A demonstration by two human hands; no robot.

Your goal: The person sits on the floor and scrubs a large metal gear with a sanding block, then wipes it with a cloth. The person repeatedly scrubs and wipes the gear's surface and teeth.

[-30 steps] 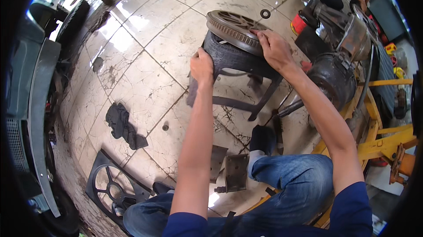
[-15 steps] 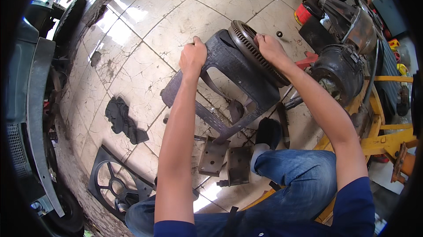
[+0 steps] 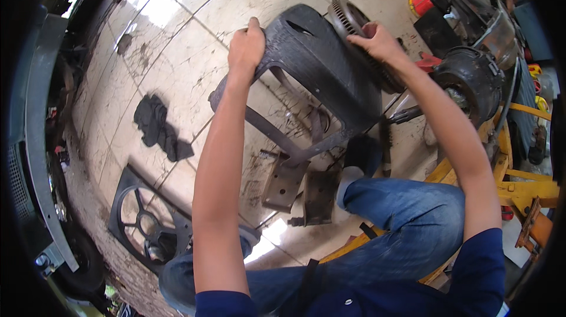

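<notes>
A dark, scuffed plastic stool [image 3: 330,52] lies tipped over on the tiled floor, its legs pointing toward me. My left hand [image 3: 246,49] is closed around its upper left edge. Just right of the seat, a round metal flywheel [image 3: 349,17] with a toothed rim leans on edge. My right hand [image 3: 380,45] grips the flywheel's upper part, thumb across the toothed rim and fingers curled over; part of the wheel is hidden behind that hand and forearm. Below the stool's legs sit two rusty metal brackets [image 3: 285,187] with holes.
A black cloth [image 3: 158,127] and a black fan shroud [image 3: 127,199] lie at left, beside a vehicle's front end [image 3: 46,111]. To the right are a large gearbox housing [image 3: 474,75], a red can [image 3: 420,3] and a yellow frame [image 3: 527,190]. Another person's arm shows at top right.
The view has shifted, so the floor items sit higher in the picture. The stool is tilted differently, and a gap now shows between its seat and the upper part of the flywheel.
</notes>
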